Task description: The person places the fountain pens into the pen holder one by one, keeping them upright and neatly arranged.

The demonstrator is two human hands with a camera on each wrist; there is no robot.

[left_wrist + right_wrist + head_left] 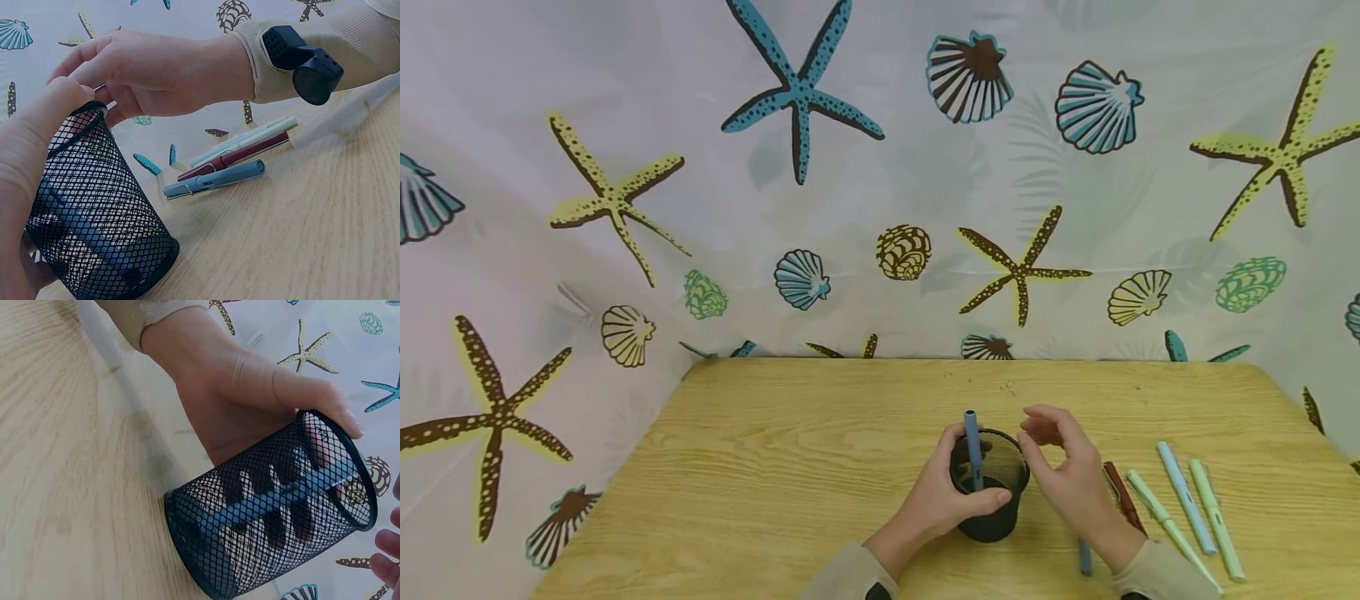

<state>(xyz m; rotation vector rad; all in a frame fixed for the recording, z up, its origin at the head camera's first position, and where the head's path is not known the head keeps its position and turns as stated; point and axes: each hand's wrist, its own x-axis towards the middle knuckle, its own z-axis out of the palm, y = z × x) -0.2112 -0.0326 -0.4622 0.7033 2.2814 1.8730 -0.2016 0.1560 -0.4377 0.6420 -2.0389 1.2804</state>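
Note:
A black mesh pen cup (990,527) stands on the table, with a blue-grey pen (973,446) leaning inside it and its end above the rim. My left hand (936,500) grips the cup from the left, thumb across the near side; the right wrist view shows fingers behind the mesh. Beside the rim on the right hovers my right hand (1071,475), its fingers loosely bent and holding nothing. In the left wrist view, its fingertips overlap the cup's rim; whether they touch it I cannot tell.
Right of my right hand lie a dark red pen (1124,500), a light green pen (1172,525), a light blue pen (1187,498) and another green pen (1217,521). A blue-grey pen (1085,558) is partly hidden under the right wrist. A patterned cloth (865,325) hangs behind the table.

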